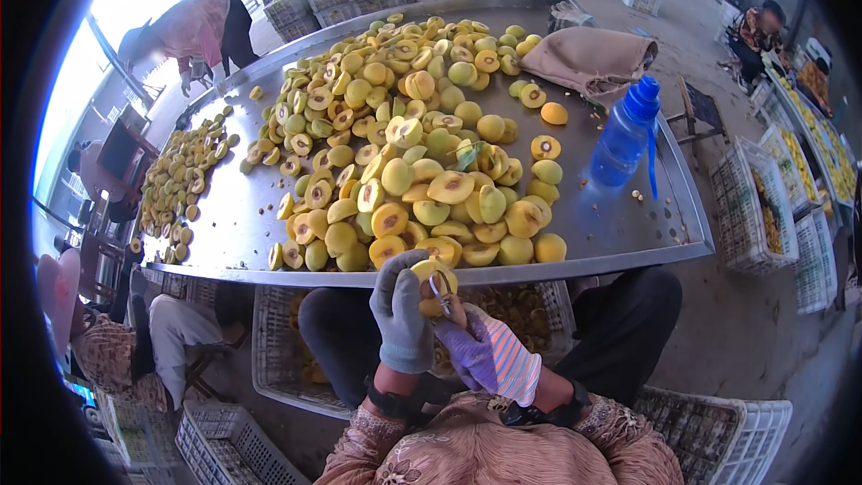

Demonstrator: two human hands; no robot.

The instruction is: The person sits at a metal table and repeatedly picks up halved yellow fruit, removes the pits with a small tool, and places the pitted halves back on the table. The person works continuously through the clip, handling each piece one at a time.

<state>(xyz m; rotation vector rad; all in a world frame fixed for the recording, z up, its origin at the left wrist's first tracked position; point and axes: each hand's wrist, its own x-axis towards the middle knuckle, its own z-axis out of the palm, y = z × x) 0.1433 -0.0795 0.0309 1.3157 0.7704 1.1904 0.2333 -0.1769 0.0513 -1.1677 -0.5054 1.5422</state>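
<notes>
My left hand [404,313], in a grey glove, grips a yellow peach half [428,277] just in front of the table's near edge. In a purple and striped glove, my right hand [486,349] holds a small pitting tool with a curved metal loop [441,286]. The loop lies against the cut face of the half; how deep it sits I cannot tell. A large heap of halved yellow-green peaches [404,168] spreads over the metal table [592,236] beyond my hands. Many halves show brown pit hollows or stones.
A blue water bottle [623,138] and a brown cloth sack [589,57] rest on the table's right side. Another peach pile [178,182] lies at left. Between my knees stands a crate [296,387] holding fruit pieces. A person [195,34] bends near the far left edge.
</notes>
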